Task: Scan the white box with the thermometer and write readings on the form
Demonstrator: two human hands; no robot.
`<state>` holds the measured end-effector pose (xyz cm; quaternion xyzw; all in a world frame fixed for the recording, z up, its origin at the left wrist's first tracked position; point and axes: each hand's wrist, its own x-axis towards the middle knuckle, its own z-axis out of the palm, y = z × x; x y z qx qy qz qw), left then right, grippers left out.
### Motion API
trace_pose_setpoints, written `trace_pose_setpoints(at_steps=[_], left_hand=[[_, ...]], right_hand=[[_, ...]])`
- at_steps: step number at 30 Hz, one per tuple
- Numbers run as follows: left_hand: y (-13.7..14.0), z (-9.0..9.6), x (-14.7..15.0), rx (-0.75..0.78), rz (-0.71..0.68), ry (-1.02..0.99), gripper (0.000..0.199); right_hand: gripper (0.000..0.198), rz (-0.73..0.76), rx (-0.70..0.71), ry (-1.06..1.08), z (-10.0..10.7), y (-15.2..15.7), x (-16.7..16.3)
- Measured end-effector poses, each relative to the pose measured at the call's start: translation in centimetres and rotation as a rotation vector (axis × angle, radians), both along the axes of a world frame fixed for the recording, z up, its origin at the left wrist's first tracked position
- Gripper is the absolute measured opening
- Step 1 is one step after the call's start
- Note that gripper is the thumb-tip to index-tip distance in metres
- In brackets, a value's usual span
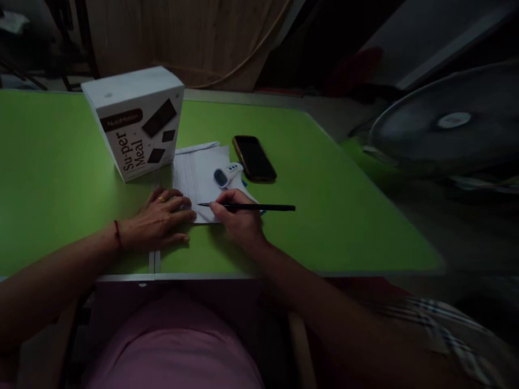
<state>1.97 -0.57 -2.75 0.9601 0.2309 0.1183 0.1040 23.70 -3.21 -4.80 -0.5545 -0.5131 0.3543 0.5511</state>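
A black pen (pixel 267 207) is gripped in my right hand (pixel 243 224), its tip pointing left over a white notepad (pixel 203 167). Faint lines of marks cover the left part of the page. My left hand (pixel 160 219) lies flat with fingers spread, its fingertips on the pad's lower left edge; a ring and a red bracelet show on it. Across the page's right side lies a white and blue infrared thermometer (pixel 229 174), its handle partly hidden behind my right hand. Just beyond it is a dark smartphone (pixel 254 158) with its screen off.
A white "Su-per Meal" box (pixel 140 129) stands upright behind my left hand. The green table (pixel 324 216) has a seam near my left wrist and ends at the right. A large round fan (pixel 450 121) stands past that edge. A wooden panel (pixel 194 38) rises behind.
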Motion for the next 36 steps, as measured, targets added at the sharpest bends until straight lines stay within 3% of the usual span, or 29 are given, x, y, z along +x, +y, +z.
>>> trace_pose_setpoints(at_steps=[13, 36], left_hand=[[-0.09, -0.24, 0.12, -0.005, 0.015, 0.009, 0.043], [-0.06, -0.32, 0.12, -0.018, 0.002, -0.005, 0.044]], right_hand=[[0.015, 0.028, 0.032, -0.196, -0.28, -0.03, 0.15], [0.015, 0.097, 0.098, -0.287, -0.91, 0.06, 0.41]])
